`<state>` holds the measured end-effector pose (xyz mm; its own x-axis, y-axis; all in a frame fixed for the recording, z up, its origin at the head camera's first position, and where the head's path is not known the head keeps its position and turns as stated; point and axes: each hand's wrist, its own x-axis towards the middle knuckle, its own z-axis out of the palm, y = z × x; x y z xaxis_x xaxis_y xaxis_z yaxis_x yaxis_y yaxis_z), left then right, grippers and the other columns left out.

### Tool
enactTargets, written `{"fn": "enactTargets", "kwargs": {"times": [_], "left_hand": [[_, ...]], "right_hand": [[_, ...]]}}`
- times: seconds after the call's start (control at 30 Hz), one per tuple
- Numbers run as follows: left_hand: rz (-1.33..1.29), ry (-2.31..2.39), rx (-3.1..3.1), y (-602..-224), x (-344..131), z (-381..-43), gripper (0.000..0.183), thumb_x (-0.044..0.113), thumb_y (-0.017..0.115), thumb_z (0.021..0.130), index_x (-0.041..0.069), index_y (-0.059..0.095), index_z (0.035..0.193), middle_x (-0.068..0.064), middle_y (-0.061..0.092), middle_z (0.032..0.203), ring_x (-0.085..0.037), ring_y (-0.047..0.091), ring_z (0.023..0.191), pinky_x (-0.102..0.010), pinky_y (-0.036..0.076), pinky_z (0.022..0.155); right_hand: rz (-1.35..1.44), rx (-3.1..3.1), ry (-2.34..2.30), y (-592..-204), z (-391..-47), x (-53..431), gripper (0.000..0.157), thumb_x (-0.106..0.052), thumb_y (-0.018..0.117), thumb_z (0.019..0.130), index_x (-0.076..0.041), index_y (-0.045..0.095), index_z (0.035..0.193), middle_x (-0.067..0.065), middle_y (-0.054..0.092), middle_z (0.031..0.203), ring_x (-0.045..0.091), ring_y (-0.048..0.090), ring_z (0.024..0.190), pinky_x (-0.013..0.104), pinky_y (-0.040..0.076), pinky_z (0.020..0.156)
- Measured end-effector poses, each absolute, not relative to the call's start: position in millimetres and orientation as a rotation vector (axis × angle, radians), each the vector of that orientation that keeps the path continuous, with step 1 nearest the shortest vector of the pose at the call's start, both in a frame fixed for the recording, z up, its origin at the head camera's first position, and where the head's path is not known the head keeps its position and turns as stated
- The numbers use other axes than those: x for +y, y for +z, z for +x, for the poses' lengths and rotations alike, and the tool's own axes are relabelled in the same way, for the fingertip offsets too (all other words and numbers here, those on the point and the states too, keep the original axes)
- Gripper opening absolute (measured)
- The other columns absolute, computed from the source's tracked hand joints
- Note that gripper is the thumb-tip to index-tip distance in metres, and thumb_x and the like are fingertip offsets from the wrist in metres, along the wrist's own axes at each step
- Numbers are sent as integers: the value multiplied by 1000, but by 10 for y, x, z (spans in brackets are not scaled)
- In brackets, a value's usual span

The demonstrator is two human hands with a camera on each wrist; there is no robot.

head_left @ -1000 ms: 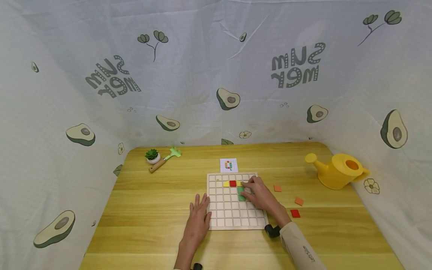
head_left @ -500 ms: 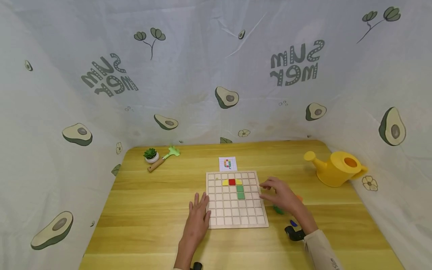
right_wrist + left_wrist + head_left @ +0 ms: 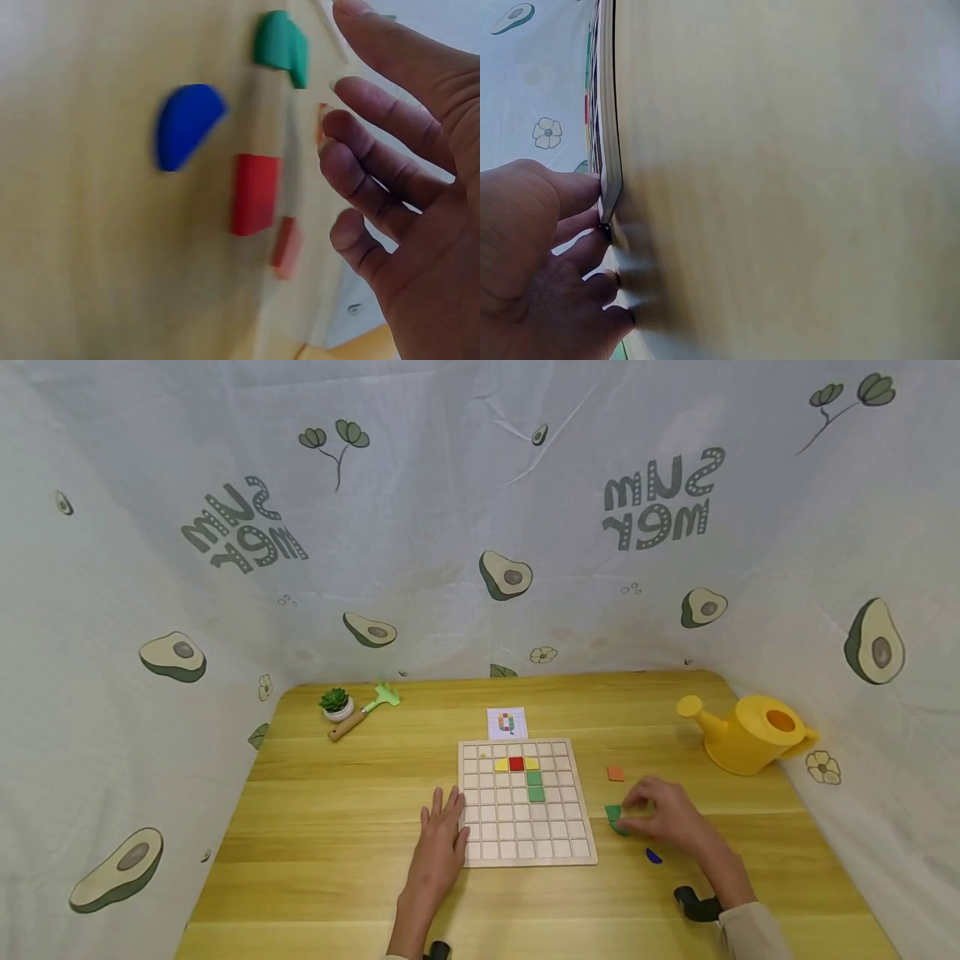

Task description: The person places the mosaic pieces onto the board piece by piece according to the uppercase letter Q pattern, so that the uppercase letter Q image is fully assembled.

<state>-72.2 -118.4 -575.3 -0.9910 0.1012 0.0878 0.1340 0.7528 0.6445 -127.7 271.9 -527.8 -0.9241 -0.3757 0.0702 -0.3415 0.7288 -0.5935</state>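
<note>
Where the left hand (image 3: 438,852) is resting: touching the edge of the board (image 3: 525,831), fingers straight.
Right hand (image 3: 671,818): hanging near loose green pieces (image 3: 612,812), thumb and fingers apart, holding nothing.
Board: lying on the table (image 3: 337,827) between the hands, bright pieces (image 3: 517,764) sitting in it.

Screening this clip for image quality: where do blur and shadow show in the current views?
Head: fairly even light, the board and its grid legible; left wrist: tabletop grain soft, a dark shadow beside the left grip; right wrist: blue piece and loose red piece visibly blurred.
</note>
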Motion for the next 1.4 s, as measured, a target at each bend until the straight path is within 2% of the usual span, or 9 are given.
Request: {"fn": "enactTargets", "kwargs": {"times": [0.17, 0.4, 0.7, 0.87, 1.1, 1.4], "left_hand": [[-202, -1074, -2893, -5754, -1180, -720, 54, 3, 69, 104, -5, 54, 155, -20, 46, 166, -46, 27, 161, -66, 22, 130], [-194, -1063, -2894, -5761, -1183, -716, 53, 3, 68, 104, -5, 54, 155, -19, 46, 166, -45, 28, 160, -67, 22, 130], [-197, -1061, -2892, -5758, -1181, -717, 53, 2, 69, 103, -6, 55, 154, -21, 46, 166, -46, 29, 160, -67, 22, 129], [-199, -1061, -2903, -5759, -1181, -710, 53, 2, 68, 104, -6, 54, 154, -21, 46, 166, -46, 29, 160, -67, 22, 130], [-192, -1070, -2906, -5759, -1183, -716, 53, 3, 68, 104, -5, 54, 155, -20, 45, 167, -45, 28, 161, -67, 21, 130], [-175, -1086, -2909, -5768, -1185, -716, 53, 2, 68, 104, -5, 54, 155, -19, 45, 167, -44, 27, 161, -66, 20, 130]], "right_hand": [[-535, 2836, -944, -5383, -1191, 2743, 28, -26, 98, 80, -10, 78, 92, -4, 66, 93, 12, 63, 82, 28, 60, 74], [-489, 2823, -967, -5476, -1172, 2706, 25, -20, 98, 78, -13, 75, 87, -6, 59, 84, 6, 48, 71, 23, 46, 61], [-506, 2850, -922, -5458, -1166, 2637, 19, -17, 95, 83, -13, 76, 81, -10, 63, 77, 1, 50, 68, 22, 49, 59], [-425, 2880, -917, -5452, -1158, 2605, 20, -18, 96, 82, -13, 76, 83, -8, 64, 78, 4, 52, 70, 22, 50, 60], [-394, 2928, -977, -5461, -1240, 2536, 24, -20, 93, 87, -4, 79, 99, -5, 64, 83, 9, 53, 72, 23, 50, 61], [-437, 2882, -983, -5527, -1318, 2528, 14, -14, 90, 88, -9, 77, 90, -4, 61, 85, 7, 48, 72, 23, 47, 61]]}}
